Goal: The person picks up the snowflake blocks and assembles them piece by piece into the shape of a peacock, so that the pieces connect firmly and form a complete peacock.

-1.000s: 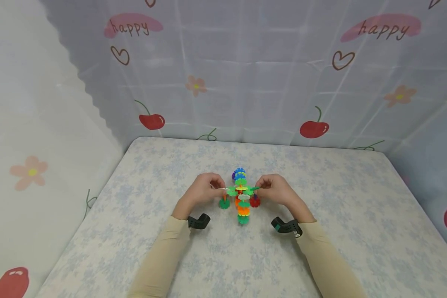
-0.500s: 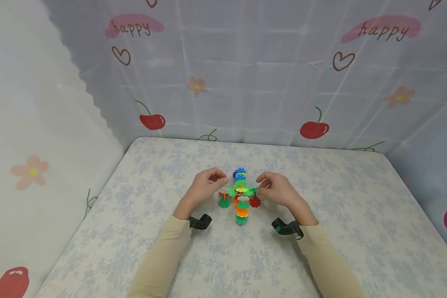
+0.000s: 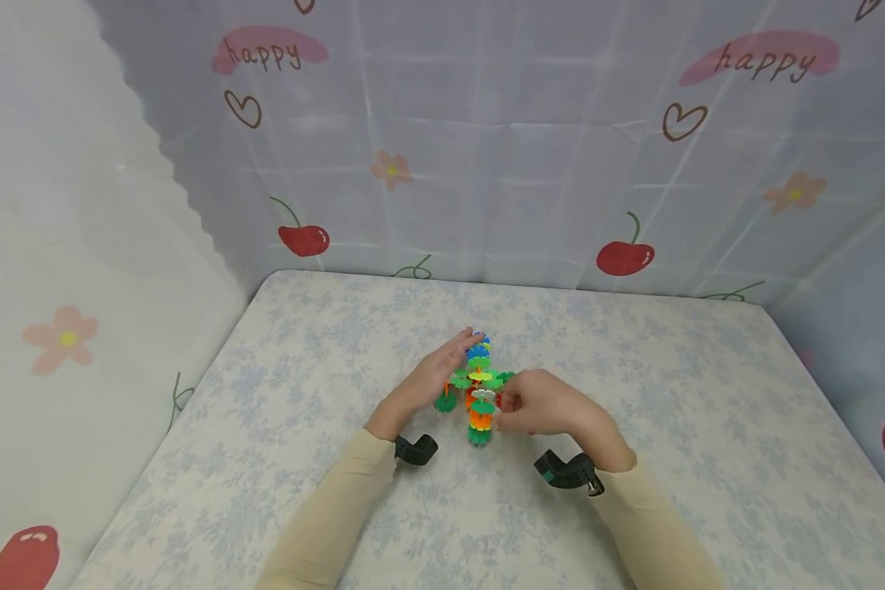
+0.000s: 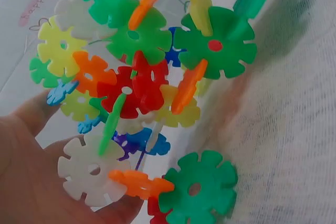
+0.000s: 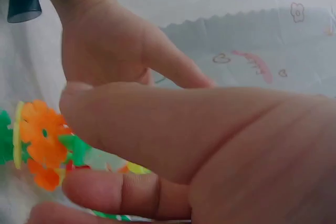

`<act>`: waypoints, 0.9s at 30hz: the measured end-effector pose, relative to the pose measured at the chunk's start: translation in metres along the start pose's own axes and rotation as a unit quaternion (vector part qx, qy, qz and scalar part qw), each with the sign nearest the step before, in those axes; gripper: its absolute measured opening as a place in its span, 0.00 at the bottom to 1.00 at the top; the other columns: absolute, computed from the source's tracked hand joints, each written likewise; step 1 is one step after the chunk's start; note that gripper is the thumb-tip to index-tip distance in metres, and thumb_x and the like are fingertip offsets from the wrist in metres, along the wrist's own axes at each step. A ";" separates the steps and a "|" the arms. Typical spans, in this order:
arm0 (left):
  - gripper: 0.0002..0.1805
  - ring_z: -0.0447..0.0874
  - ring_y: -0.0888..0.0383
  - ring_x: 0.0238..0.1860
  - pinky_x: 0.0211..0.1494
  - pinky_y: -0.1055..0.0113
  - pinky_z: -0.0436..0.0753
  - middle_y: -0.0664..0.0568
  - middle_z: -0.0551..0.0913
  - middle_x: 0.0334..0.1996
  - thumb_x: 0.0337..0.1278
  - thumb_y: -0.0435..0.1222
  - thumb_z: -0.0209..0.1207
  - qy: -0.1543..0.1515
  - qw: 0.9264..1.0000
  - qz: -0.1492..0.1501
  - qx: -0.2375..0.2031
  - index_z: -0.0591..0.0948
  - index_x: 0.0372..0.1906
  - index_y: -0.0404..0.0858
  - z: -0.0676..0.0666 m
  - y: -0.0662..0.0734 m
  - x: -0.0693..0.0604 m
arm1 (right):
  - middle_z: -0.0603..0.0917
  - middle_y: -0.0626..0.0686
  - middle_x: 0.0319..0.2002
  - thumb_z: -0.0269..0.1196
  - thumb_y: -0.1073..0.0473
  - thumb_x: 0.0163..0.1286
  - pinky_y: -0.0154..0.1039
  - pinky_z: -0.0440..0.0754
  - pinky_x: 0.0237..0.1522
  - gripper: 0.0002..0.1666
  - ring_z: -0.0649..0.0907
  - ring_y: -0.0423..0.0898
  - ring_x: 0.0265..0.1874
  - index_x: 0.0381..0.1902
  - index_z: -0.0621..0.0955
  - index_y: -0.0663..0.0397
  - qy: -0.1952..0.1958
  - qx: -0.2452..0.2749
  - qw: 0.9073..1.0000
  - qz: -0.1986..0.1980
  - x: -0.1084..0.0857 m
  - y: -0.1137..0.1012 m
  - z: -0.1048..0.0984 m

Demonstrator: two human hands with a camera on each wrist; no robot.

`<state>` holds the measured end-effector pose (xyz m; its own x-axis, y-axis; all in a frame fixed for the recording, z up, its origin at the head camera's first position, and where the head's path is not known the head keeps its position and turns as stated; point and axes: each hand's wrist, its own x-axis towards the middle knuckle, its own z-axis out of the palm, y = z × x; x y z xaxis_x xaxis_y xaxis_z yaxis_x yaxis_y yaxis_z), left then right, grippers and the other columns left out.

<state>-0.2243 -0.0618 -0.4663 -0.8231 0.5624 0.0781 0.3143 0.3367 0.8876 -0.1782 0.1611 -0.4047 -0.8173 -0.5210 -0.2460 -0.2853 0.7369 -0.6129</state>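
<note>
A model made of interlocking plastic snowflake discs (image 3: pixel 479 377) stands on the table, in green, orange, yellow, white, red and blue. Along its left side lies my left hand (image 3: pixel 424 383), its fingers stretched toward the blue far end. In the left wrist view the palm (image 4: pixel 31 174) is behind a white disc (image 4: pixel 94 169) joined by an orange disc to a green disc (image 4: pixel 197 187). My right hand (image 3: pixel 549 401) is at the model's near right, partly hiding a red disc. In the right wrist view its thumb (image 5: pixel 131 121) and fingers are apart, with orange discs (image 5: pixel 44 132) beyond them.
The table (image 3: pixel 339 328) has a pale blue floral cover. Printed curtains (image 3: pixel 472 164) hang behind it and at both sides. A black camera mount sits on each wrist, the left mount (image 3: pixel 416 450) and the right mount (image 3: pixel 569 473).
My left hand has left the white disc and slid right along the model, fingers straightening. My right hand has let go of the green disc and moved nearer to me. The model stays nearly in place.
</note>
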 end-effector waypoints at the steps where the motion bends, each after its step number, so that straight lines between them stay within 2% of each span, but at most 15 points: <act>1: 0.45 0.50 0.40 0.83 0.79 0.30 0.51 0.45 0.47 0.84 0.71 0.70 0.23 0.000 1.000 0.004 0.000 0.60 0.81 0.50 0.000 0.000 0.000 | 0.66 0.42 0.12 0.72 0.53 0.62 0.33 0.64 0.21 0.24 0.67 0.39 0.13 0.13 0.73 0.47 0.001 -0.009 1.000 0.002 0.001 -0.001 0.003; 6: 0.52 0.55 0.38 0.81 0.78 0.33 0.58 0.43 0.53 0.82 0.65 0.74 0.22 0.013 1.000 0.008 -0.005 0.67 0.77 0.45 0.000 0.002 0.000 | 0.59 0.39 0.10 0.74 0.43 0.58 0.31 0.56 0.19 0.32 0.61 0.37 0.13 0.09 0.66 0.43 0.010 -0.060 0.997 0.039 0.009 -0.008 0.019; 9: 0.47 0.56 0.39 0.80 0.78 0.34 0.58 0.43 0.57 0.81 0.72 0.69 0.23 0.032 0.999 0.010 -0.006 0.71 0.73 0.43 -0.002 0.005 -0.002 | 0.56 0.39 0.09 0.74 0.43 0.58 0.31 0.53 0.18 0.34 0.59 0.37 0.12 0.08 0.64 0.44 0.015 -0.076 0.995 0.062 0.012 -0.009 0.023; 13: 0.39 0.55 0.40 0.81 0.79 0.34 0.57 0.45 0.60 0.80 0.80 0.60 0.25 0.046 0.999 0.010 -0.006 0.74 0.71 0.42 -0.004 0.007 -0.003 | 0.55 0.40 0.08 0.74 0.47 0.60 0.30 0.53 0.17 0.35 0.59 0.37 0.10 0.07 0.62 0.44 0.008 -0.072 0.995 0.064 0.014 -0.006 0.024; 18: 0.37 0.56 0.42 0.81 0.80 0.36 0.57 0.48 0.60 0.80 0.80 0.60 0.24 0.034 0.999 0.002 -0.006 0.66 0.78 0.46 -0.004 0.006 -0.003 | 0.56 0.39 0.08 0.72 0.47 0.63 0.31 0.55 0.17 0.34 0.60 0.37 0.10 0.08 0.64 0.43 -0.004 -0.052 0.997 0.055 0.015 -0.002 0.024; 22: 0.36 0.55 0.45 0.81 0.80 0.39 0.59 0.48 0.58 0.81 0.80 0.59 0.23 0.027 0.999 -0.003 -0.025 0.56 0.82 0.49 -0.004 0.003 -0.003 | 0.59 0.40 0.10 0.71 0.45 0.61 0.32 0.57 0.19 0.30 0.62 0.38 0.12 0.10 0.67 0.44 0.008 -0.042 0.998 0.048 0.015 -0.001 0.021; 25: 0.38 0.57 0.43 0.81 0.79 0.38 0.60 0.44 0.59 0.80 0.79 0.61 0.22 0.023 0.999 -0.004 -0.040 0.53 0.83 0.49 -0.003 0.002 -0.002 | 0.65 0.42 0.14 0.72 0.44 0.60 0.33 0.61 0.20 0.23 0.67 0.39 0.15 0.16 0.75 0.48 0.017 -0.038 0.998 0.045 0.014 0.000 0.016; 27: 0.38 0.59 0.39 0.79 0.76 0.35 0.64 0.42 0.61 0.79 0.78 0.62 0.21 0.025 0.999 -0.013 -0.041 0.54 0.82 0.49 -0.003 0.003 -0.003 | 0.69 0.44 0.17 0.73 0.46 0.60 0.34 0.64 0.23 0.18 0.69 0.41 0.18 0.25 0.80 0.52 0.016 -0.029 0.999 0.041 0.013 0.001 0.013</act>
<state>-0.2228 -0.0652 -0.4627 -0.8539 0.5149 0.0759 0.2548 0.2864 0.9236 -0.1830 0.1493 -0.4179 -0.8541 -0.4454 -0.2685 -0.2456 0.8004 -0.5468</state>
